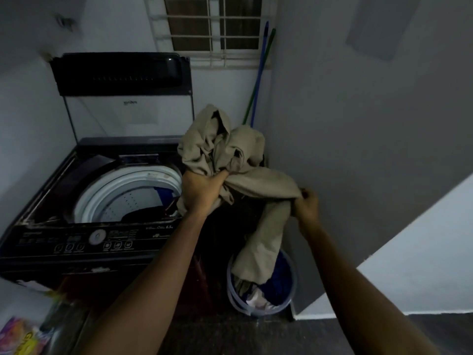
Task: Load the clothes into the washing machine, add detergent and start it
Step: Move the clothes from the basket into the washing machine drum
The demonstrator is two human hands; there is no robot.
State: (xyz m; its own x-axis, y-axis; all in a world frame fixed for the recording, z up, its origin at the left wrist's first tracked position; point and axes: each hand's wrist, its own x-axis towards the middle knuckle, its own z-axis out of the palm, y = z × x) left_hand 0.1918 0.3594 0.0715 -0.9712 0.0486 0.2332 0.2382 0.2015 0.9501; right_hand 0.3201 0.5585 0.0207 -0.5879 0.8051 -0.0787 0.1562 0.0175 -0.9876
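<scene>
Holds a beige garment (225,149) in the air with 2 hands, just right of the washing machine (64,170) and above the bucket (253,311). Grips a thick bunch of the cloth with the left hand (202,190), fingers curled tight round it, close to the right edge of the drum (122,185). Pinches another fold with the right hand (307,203), further right and a little lower, fingers closed on the cloth. Between the 2 hands, a short stretch of fabric pulled almost flat. Above the left hand, a crumpled heap standing up. Below the right hand, a long part hanging down into the round grey-blue bucket on the floor. Cannot tell if its end rests on the clothes inside. In the bucket, more laundry: a blue piece (279,278) and some pale pieces. At the left, the dark top-loading machine with its lid (120,73) raised upright at the far side. Inside the white drum, something dark at the bottom and something blue at the right. On the near edge of the machine, the control panel (38,244) with a round silver dial (97,237) and small buttons. On the far wall, a window (212,29) with white bars. In the corner right of it, 2 long leaning handles, 1 blue (261,67) and 1 green (256,90). At the near left corner, a colourful packet (18,336), only partly in view, print too blurred to read.
</scene>
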